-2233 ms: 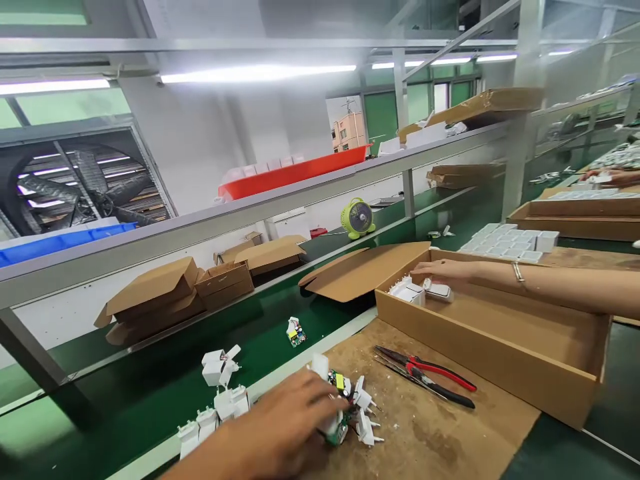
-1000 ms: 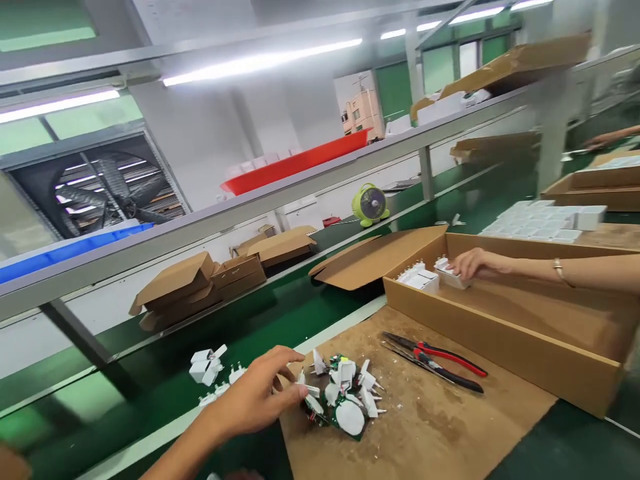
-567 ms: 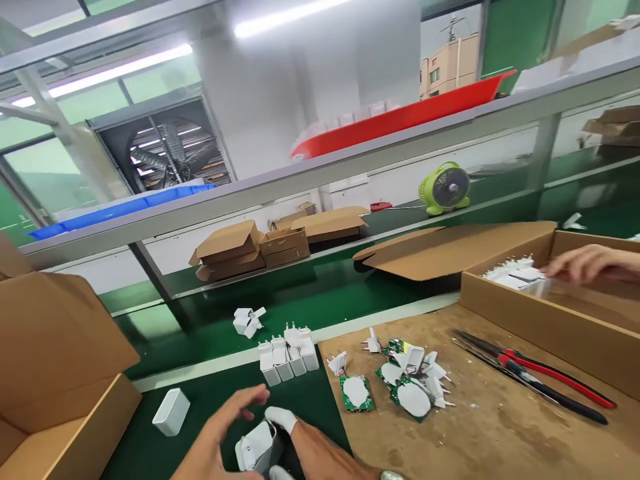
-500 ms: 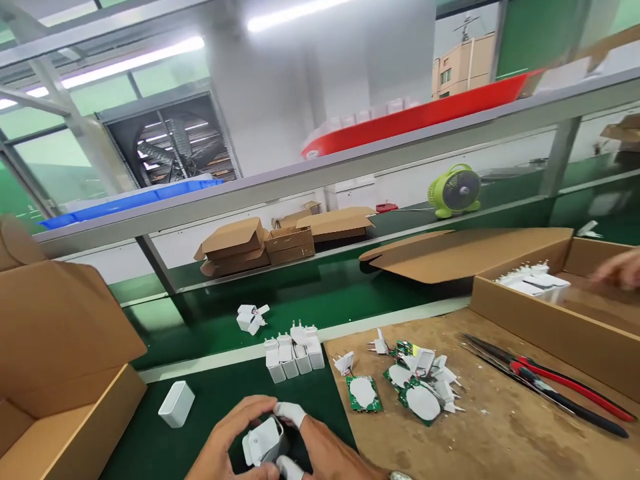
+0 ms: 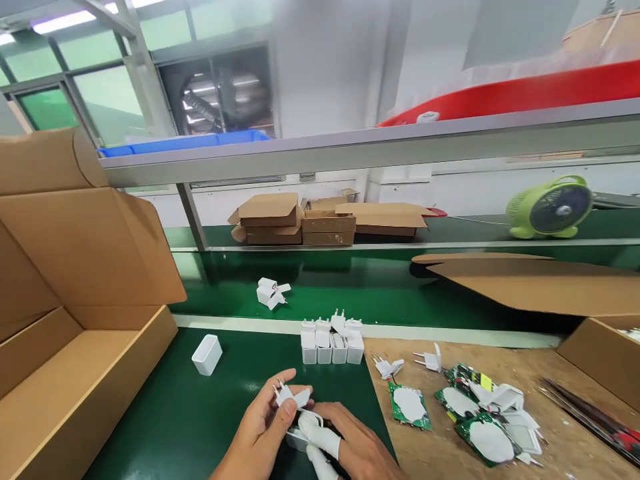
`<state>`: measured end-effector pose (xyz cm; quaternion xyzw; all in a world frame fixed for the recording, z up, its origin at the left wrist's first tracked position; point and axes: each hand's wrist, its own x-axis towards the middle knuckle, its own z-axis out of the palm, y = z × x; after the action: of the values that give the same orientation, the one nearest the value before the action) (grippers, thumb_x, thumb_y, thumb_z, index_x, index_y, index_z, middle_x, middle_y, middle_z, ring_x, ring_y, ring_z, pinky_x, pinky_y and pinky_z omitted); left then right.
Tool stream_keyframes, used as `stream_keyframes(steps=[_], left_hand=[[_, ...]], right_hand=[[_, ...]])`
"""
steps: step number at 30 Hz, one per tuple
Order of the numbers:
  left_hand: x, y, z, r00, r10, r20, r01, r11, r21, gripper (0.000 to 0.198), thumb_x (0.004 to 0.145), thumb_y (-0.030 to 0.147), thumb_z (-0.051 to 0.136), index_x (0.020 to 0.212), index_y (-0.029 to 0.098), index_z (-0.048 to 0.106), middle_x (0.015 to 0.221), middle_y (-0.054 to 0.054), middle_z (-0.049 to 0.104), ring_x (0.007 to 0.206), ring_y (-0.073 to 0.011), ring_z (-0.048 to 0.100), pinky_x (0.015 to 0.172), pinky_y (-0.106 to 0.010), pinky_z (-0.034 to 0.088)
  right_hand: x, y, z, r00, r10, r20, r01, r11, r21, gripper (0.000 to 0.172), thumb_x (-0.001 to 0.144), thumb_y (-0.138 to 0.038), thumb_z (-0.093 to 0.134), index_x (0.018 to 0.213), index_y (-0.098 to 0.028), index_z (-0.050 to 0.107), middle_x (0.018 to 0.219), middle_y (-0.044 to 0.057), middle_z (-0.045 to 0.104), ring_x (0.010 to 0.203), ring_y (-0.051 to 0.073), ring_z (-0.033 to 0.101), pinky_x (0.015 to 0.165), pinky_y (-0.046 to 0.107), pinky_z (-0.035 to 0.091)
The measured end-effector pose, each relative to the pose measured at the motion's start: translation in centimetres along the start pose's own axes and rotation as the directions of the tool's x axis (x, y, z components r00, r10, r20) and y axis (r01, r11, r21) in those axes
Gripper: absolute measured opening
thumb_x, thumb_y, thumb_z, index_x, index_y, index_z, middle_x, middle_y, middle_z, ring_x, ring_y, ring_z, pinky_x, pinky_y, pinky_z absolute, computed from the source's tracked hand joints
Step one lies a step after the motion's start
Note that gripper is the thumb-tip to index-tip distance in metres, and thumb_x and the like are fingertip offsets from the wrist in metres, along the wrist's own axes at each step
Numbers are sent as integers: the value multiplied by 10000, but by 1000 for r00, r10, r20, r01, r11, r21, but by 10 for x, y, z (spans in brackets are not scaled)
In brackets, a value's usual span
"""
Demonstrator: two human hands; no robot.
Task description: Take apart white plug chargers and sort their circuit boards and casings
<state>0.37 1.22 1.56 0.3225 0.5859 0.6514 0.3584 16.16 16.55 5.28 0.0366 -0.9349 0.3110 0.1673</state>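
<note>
1. The left hand (image 5: pixel 264 427) pinches a white plug cap (image 5: pixel 293 396) between thumb and fingertips, prongs up and to the left, low in the middle of the view, above the green bench (image 5: pixel 165 427).
2. The right hand (image 5: pixel 356 448), with white cots on two fingers (image 5: pixel 320 435), is curled around a white shell (image 5: pixel 299 438) just beneath the cap. Most of the shell is hidden, so I cannot tell whether cap and shell are joined or only touching.
3. Handling, as I judge it: both parts are light, stiff moulded plastic, smooth and somewhat slippery. The prongs are thin metal, so the cap is best held by its flat plastic sides and the shell by its broad faces.
4. Nearby is a row of chargers (image 5: pixel 330 340), standing just beyond the hands, and a spare shell (image 5: pixel 207 354) to the left.
5. Boards (image 5: pixel 409 405) lie on a brown mat (image 5: pixel 440 460) to the right; an open carton (image 5: pixel 75 347) sits far left.
</note>
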Motion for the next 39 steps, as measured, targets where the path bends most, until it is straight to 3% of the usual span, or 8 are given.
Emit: stream_keyframes(steps=[7,14,18,21,25,29,32,39], left_hand=[[-7,7,5,990,119,69,-133,962,238,709,1064,628,525,1671,307,348,1682,-97,469,1538,-305,466,1303,-483,356],[-11,-5,9,961,245,129,-276,886,373,709,1107,595,403,1696,426,47,1780,-3,256,1616,-298,321,1331,-552,276],[-11,1,3,941,339,5,-320,882,346,632,1141,520,317,1705,423,48,1790,-18,239,1585,-288,388,1292,-513,376],[-12,8,-3,915,398,-68,-342,852,397,595,1153,462,323,1704,431,102,1772,-20,299,1560,-273,433,1274,-486,413],[-13,7,-5,884,445,144,-444,701,558,535,1151,423,365,1680,398,291,1733,-28,384,1583,-282,399,1298,-505,370],[-11,2,-2,841,481,247,-513,563,648,603,1145,388,402,1711,341,199,1712,-73,411,1552,-279,451,1234,-454,470],[-12,4,0,807,510,299,-554,477,683,612,1137,383,453,1702,371,219,1726,-76,382,1547,-292,459,1230,-465,473],[-20,13,-1,903,425,-67,-317,763,563,562,1136,415,418,1680,357,285,1724,-80,386,1536,-290,463,1270,-479,435]], right_hand=[[-4,22,9,995,-57,87,66,992,-109,600,783,-24,512,1347,-159,665,1670,227,388,1480,352,513,1190,449,490],[-2,22,14,991,-129,44,136,970,-201,438,865,-34,433,1186,-191,688,1224,165,702,927,251,745,840,332,653],[2,12,-3,967,-201,-156,172,968,-181,481,997,-72,457,1421,-263,578,1307,128,679,1009,210,761,901,265,634],[4,6,-12,982,-130,-138,106,980,-170,579,960,-54,516,1480,-308,536,1336,88,673,1065,200,763,933,234,622],[2,10,-4,994,-112,-1,110,978,-178,690,783,22,468,1375,-295,629,1191,80,697,934,218,779,820,272,657],[2,19,8,997,-77,12,77,956,-283,695,732,0,503,1378,-234,615,1480,156,601,1039,268,781,921,339,659],[4,18,6,996,-82,36,89,945,-313,665,719,-6,503,1325,-238,648,1461,135,633,943,263,797,871,342,674],[4,9,-13,995,-82,-49,70,976,-208,651,872,-26,463,1442,-317,583,1407,100,646,1080,238,766,952,309,641]])
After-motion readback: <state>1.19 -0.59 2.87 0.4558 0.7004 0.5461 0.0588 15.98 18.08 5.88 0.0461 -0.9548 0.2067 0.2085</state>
